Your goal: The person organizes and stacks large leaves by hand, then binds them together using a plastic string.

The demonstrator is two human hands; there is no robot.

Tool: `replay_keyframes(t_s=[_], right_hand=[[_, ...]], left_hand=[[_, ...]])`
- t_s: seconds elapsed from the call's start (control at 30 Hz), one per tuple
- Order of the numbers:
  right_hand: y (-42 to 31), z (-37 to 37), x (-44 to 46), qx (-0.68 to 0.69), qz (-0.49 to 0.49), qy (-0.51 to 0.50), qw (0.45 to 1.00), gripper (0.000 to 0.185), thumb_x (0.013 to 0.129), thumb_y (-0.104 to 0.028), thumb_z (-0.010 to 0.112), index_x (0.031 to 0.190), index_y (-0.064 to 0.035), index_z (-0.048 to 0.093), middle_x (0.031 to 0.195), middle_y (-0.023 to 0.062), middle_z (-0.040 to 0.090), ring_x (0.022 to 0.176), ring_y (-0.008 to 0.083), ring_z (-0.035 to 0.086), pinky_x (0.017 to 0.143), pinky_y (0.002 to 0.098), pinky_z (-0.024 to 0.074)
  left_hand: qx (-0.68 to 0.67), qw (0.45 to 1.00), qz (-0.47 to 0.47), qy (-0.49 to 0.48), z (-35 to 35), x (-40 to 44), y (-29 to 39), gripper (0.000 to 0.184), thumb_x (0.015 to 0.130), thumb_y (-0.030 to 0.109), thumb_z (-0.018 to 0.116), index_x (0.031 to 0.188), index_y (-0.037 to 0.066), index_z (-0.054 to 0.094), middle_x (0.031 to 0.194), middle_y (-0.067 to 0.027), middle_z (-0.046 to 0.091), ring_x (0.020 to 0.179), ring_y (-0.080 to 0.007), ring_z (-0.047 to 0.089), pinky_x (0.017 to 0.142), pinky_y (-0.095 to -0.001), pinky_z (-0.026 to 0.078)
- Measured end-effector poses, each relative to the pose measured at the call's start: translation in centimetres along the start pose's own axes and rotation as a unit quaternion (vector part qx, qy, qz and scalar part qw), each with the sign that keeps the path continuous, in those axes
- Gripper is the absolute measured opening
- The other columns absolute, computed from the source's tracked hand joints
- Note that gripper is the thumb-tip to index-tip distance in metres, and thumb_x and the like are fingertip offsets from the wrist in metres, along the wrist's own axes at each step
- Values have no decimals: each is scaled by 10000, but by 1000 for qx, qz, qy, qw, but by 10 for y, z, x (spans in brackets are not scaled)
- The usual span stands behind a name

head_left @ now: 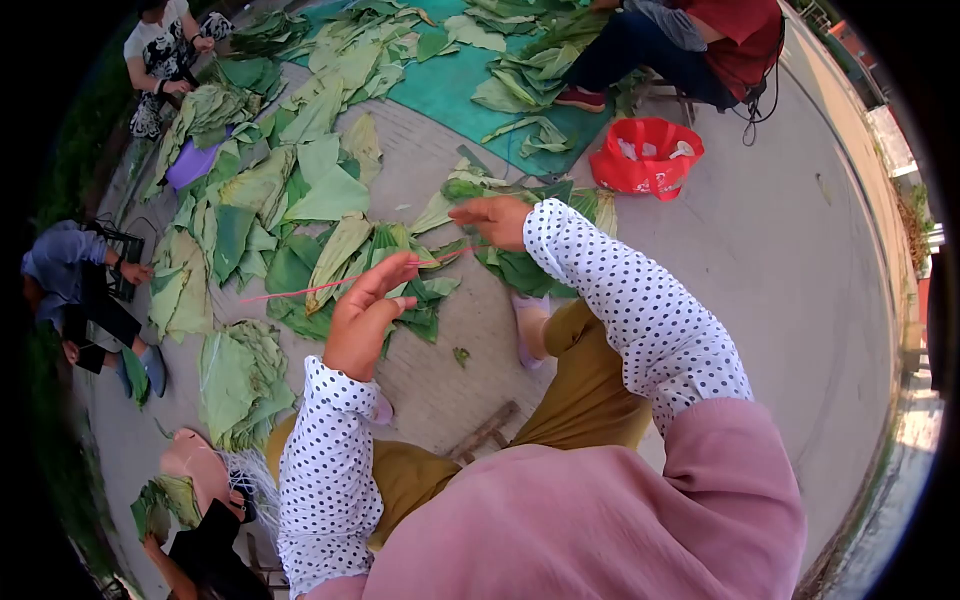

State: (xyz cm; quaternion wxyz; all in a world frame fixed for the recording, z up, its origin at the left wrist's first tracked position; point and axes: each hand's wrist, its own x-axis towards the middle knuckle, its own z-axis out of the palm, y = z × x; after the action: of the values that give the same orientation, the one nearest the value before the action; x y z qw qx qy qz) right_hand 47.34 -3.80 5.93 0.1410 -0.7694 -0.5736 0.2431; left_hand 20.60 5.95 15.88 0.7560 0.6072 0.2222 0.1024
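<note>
A thin pink-red string (pixel 300 292) runs between my two hands, its loose end hanging out to the left. My left hand (pixel 366 315) has its fingers bent round part of the string, in front of a heap of large green leaves (pixel 295 265). Farther right and a little higher, my right hand (pixel 495 221) is held above another pile of leaves (pixel 515 268), with the string reaching toward its palm. Its fingers point left, pressed together. Both forearms wear white dotted sleeves.
A red bag (pixel 648 158) stands at the upper right, near a seated person in red (pixel 735 45). Other people sit along the left side. A green sheet (pixel 460 95) with leaves lies ahead. A purple object (pixel 190 163) is among the leaves.
</note>
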Motion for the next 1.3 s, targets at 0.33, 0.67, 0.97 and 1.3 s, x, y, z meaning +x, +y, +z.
replay_keyframes(t_s=[0.33, 0.67, 0.97, 1.3], right_hand=[[-93, -25, -47, 92, -92, 99, 987, 163, 928, -118, 498, 1004, -33, 614, 820, 140, 621, 736, 271, 614, 674, 366, 488], [-102, -29, -46, 134, -120, 77, 981, 217, 910, -26, 499, 1090, -16, 619, 921, 128, 617, 795, 209, 589, 753, 299, 475], [-116, -34, -38, 128, -88, 35, 987, 223, 844, 10, 554, 1062, -3, 600, 890, 161, 606, 778, 315, 605, 705, 355, 488], [-114, -38, -48, 97, -136, 77, 983, 247, 886, 18, 487, 1097, -18, 609, 856, 124, 590, 704, 200, 591, 673, 305, 478]], left_hand=[[-23, 983, 32, 182, -61, -10, -14, 398, 837, -21, 429, 1212, -7, 565, 1339, -106, 504, 1200, -206, 503, 895, -340, 470], [192, 842, -401, 305, -236, -13, -245, 362, 894, 177, 544, 1224, 28, 539, 1171, -142, 608, 1024, -223, 603, 768, -359, 525], [-6, 767, -409, 494, -192, 7, -328, 550, 844, 408, 619, 1252, 48, 536, 1104, -134, 608, 900, -253, 594, 742, -360, 499], [-466, 824, -56, 318, -165, 19, -160, 501, 900, 402, 552, 1263, 61, 502, 1056, -92, 625, 889, -229, 617, 759, -328, 495]])
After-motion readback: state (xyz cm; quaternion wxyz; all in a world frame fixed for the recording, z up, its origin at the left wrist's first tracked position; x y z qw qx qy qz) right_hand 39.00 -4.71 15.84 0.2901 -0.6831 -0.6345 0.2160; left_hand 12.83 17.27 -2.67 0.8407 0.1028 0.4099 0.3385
